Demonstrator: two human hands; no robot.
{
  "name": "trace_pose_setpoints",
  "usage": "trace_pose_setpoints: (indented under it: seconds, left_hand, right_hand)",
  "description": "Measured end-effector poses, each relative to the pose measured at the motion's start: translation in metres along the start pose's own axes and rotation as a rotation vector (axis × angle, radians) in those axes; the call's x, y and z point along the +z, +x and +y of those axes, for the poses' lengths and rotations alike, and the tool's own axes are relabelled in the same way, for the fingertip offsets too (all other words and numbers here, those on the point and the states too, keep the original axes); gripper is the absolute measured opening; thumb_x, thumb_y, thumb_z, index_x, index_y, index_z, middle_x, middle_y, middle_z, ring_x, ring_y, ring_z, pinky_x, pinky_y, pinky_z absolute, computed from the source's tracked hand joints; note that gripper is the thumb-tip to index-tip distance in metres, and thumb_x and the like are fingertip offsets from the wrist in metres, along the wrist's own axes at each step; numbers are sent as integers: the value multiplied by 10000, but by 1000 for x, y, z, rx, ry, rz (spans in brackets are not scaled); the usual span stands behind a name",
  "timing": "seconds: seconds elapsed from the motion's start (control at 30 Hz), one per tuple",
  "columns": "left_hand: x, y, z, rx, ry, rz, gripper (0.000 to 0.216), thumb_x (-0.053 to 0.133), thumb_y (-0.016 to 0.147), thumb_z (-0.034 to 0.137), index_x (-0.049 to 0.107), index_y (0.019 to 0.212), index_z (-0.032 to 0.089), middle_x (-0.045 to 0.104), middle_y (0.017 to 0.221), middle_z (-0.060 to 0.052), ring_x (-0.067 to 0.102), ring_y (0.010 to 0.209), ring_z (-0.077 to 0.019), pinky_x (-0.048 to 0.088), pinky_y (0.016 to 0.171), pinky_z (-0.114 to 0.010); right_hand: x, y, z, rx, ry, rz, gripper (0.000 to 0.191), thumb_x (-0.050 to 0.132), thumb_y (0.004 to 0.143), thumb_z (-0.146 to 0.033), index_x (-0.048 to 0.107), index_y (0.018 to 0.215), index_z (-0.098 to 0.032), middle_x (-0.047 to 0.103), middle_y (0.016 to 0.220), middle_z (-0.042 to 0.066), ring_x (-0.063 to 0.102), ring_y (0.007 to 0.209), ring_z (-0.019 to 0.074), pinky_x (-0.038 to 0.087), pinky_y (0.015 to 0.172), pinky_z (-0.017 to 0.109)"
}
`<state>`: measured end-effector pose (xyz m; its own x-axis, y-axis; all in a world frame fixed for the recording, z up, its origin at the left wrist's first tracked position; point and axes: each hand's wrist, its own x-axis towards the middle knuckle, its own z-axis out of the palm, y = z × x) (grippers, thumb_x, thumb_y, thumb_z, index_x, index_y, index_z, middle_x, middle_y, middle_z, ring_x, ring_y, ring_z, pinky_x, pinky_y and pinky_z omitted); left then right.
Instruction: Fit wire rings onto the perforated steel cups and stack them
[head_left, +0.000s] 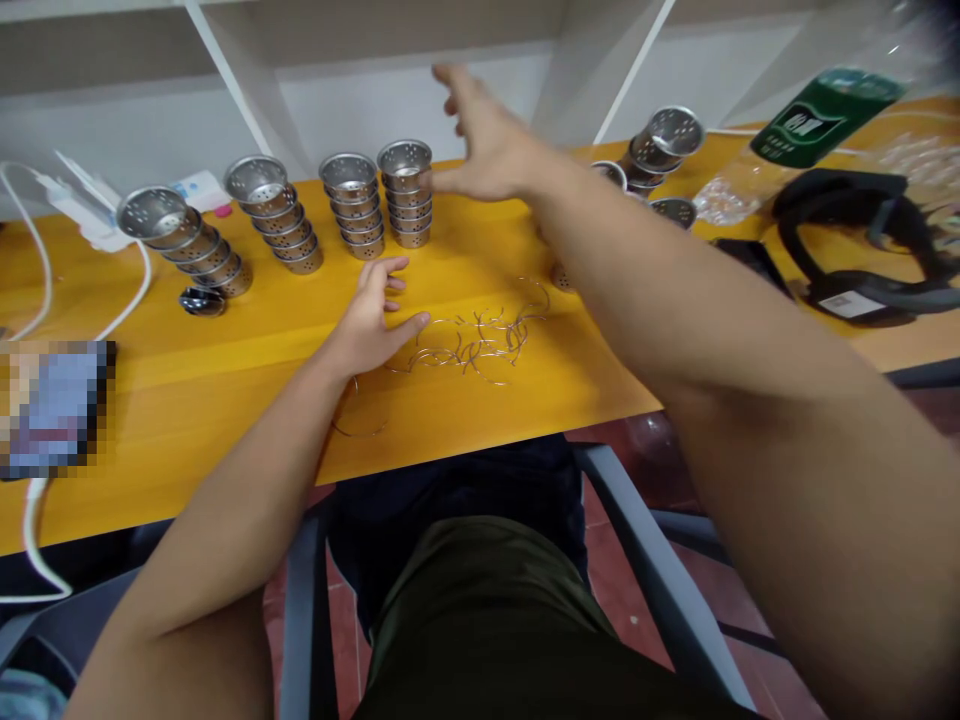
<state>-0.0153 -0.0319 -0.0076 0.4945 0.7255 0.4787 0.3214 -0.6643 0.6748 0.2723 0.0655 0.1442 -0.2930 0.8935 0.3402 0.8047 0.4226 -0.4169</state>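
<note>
Stacks of perforated metal cups stand along the back of the yellow table (225, 400). My right hand (484, 140) is raised with fingers apart, just right of one cup stack (405, 195); its thumb overlaps that stack's edge, and I cannot tell if it touches. A second cup stack (352, 205) stands close on the left. My left hand (375, 318) hovers over or rests on the table, fingers spread, holding nothing. Beside its thumb lies a loose scatter of thin curved wire pieces (480, 345). One longer wire (360, 433) lies below the left hand.
More cup stacks stand at left (274, 215), far left (187, 240) and right (664, 150), the last partly behind my right arm. A green-labelled plastic bottle (817, 120) and a black headset-like strap (855, 250) are at right. White cables (45, 250) and a pixelated device (56, 410) lie left.
</note>
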Motion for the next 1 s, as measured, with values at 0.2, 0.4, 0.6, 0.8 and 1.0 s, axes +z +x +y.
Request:
trace_pose_setpoints:
  seconds: [0.2,0.4,0.6,0.8,1.0]
  left_hand:
    - [-4,-2,1,9,-7,-7,714,843,1009,299,536,1653,291,644,1683,-186,749,1405,-333,723,1066,-492]
    - [0,-2,-11,25,-21,25,873,905,993,328,461,1744,353,606,1741,-171,729,1435,-348,713,1051,-488]
    - [1,4,-11,16,-28,92,1174,1040,954,729,313,1805,373,446,1868,-202,638,1599,-435,717,1146,-594]
    - [-10,13,11,96,-39,198,1030,1036,887,901,556,1600,335,757,1566,-73,765,1381,-358,684,1242,-692]
    - [-17,7,24,-94,37,120,872,1080,901,767,693,1473,234,830,1243,-13,786,1233,-310,699,1140,-593]
  right_hand:
    - [75,51,4,91,154,-32,887,1082,940,-226,587,1675,-192,795,1558,42,798,1413,259,686,1308,427]
    - [68,32,31,19,142,126,803,1129,896,-276,565,1462,-195,816,1361,-25,641,1097,115,676,1131,299]
    - [44,-19,16,-181,253,153,829,1096,858,-255,574,1498,-186,756,1481,42,689,1275,199,643,1248,416]
    - [61,-92,-42,-322,512,92,904,980,949,-814,611,1608,-318,719,1673,118,701,1560,390,612,1394,567]
    - [87,-111,-46,-228,496,128,968,700,1047,-1038,583,1660,-298,758,1596,150,733,1506,388,623,1347,581]
